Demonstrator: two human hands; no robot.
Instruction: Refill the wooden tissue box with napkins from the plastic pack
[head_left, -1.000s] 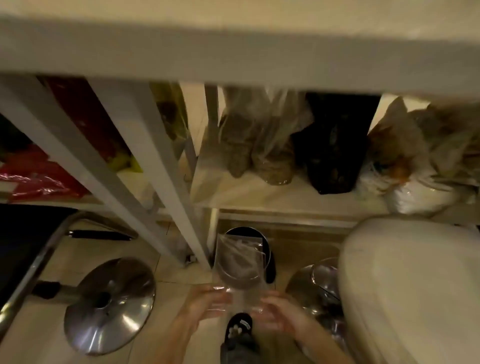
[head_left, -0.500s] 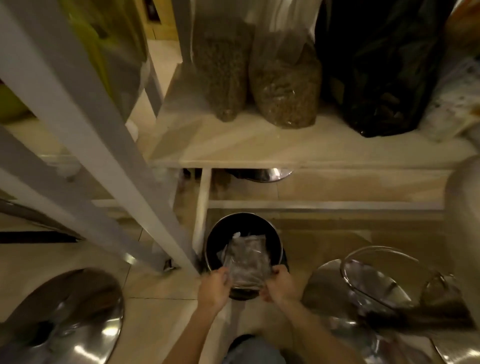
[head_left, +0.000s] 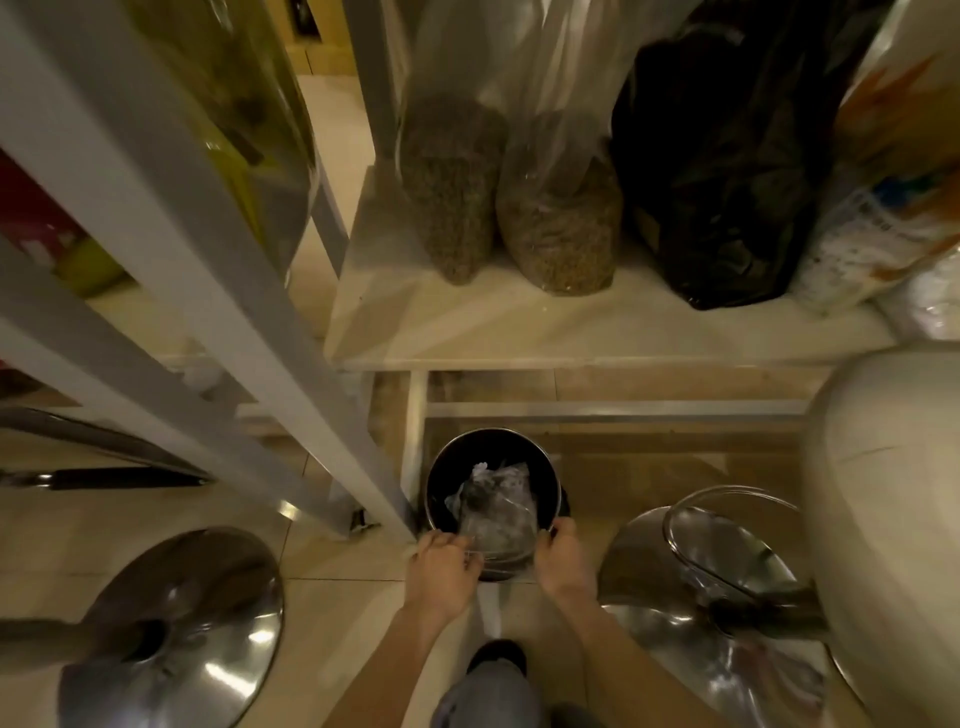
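A clear, crumpled plastic pack (head_left: 496, 512) hangs over the mouth of a small round black bin (head_left: 548, 470) on the tiled floor. My left hand (head_left: 441, 569) pinches the pack's near left edge. My right hand (head_left: 563, 561) grips its near right edge at the bin's rim. The pack looks empty. No wooden tissue box or napkins show in this view.
A low white shelf (head_left: 519, 327) above the bin carries two clear bags of grain (head_left: 558, 228), a black bag (head_left: 727, 171) and printed sacks. White frame legs (head_left: 249, 332) slant down at left. Chrome stool bases (head_left: 171, 623) stand left and right; a cream seat (head_left: 893, 519) is at right.
The view has dropped under the counter toward the floor. Both hands have carried the plastic pack forward and down, from above the bin into its mouth.
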